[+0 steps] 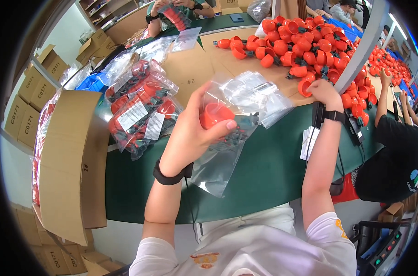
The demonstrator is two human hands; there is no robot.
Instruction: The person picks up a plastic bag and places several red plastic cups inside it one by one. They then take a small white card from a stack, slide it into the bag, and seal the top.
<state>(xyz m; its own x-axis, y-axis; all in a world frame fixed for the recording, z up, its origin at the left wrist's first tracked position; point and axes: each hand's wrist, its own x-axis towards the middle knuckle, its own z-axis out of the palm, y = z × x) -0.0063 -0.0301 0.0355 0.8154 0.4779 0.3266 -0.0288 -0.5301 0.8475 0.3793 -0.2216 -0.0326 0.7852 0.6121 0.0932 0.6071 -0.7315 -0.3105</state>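
Observation:
My left hand (193, 122) is closed around a clear plastic bag (218, 171) with a red plastic cup (217, 113) in it. Dark green parts show through the bag beside the cup, and the bag's loose end hangs over the green table. At the near edge of a large heap of red cups (305, 43) with dark green stems, my right hand (325, 94) has its fingers closed on the rim of one red cup (304, 88). Just beyond my left hand lies a stack of flat clear bags (257, 94).
Filled bags with white labels (133, 115) are piled on the left, beside an open cardboard box (66, 161). A slanted grey post (365, 46) rises by the heap. White slips (309, 142) lie near my right forearm. Across the table, a person (181, 11) holds a filled bag.

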